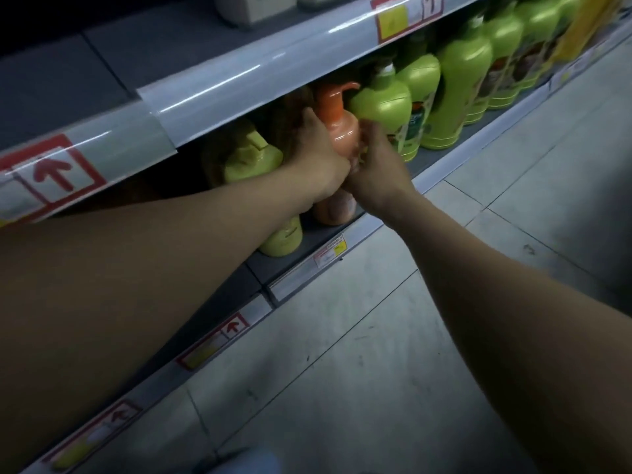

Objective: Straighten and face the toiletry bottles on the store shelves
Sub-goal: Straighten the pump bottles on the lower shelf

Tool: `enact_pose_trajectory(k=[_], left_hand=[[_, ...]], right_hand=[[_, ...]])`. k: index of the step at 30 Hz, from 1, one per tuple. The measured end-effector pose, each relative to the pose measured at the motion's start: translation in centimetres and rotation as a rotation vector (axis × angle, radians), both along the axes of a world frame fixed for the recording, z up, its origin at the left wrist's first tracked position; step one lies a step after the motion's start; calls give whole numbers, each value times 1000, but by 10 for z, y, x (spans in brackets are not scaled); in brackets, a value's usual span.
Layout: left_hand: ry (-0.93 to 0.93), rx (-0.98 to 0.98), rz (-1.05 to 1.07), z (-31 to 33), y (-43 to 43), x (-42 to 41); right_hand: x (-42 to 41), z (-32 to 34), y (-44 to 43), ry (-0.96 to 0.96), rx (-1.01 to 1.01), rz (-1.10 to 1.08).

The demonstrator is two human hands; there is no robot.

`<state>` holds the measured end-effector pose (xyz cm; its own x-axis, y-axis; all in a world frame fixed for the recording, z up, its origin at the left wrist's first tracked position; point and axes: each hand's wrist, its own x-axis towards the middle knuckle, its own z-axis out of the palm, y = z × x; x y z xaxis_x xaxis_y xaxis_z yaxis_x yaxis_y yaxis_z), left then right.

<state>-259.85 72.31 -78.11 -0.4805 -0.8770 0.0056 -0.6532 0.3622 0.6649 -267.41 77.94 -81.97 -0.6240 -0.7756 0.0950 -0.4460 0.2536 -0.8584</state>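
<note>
An orange pump bottle (pixel 337 124) stands on the lower shelf (pixel 307 249) under the upper shelf's lip. My left hand (pixel 318 155) grips its left side and my right hand (pixel 372 169) grips its right side, so its middle is hidden. A yellow-green pump bottle (pixel 251 157) stands to its left, partly behind my left forearm. A row of green bottles (pixel 458 83) runs off to the right, the nearest one (pixel 386 111) touching the orange bottle's shoulder.
The upper shelf's edge strip (pixel 239 83) with red price tags overhangs the bottles. A lower shelf edge (pixel 212 343) with arrow tags runs down to the left. Grey floor tiles (pixel 444 302) fill the right side.
</note>
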Motion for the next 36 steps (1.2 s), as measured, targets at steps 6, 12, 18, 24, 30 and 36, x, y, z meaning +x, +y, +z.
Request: enact_pose_trajectory(k=[6,12,18,24,30,36], left_hand=[[44,-18,12,-13,21,10],[248,105,-94,-21,38,36],[295,94,-209,-4,54,94],[325,255,-217,-12,79,191],[258,240,-68,-14,68,266],[235,190,-30,-21,30,295]], right_hand=[[-16,-4,4,86,48,21],[2,12,38,68,107,141],[45,32,76,79,57,87],[113,50,101,213,277,313],[174,39,71,270,234,405],[209,31,31,162,130,391]])
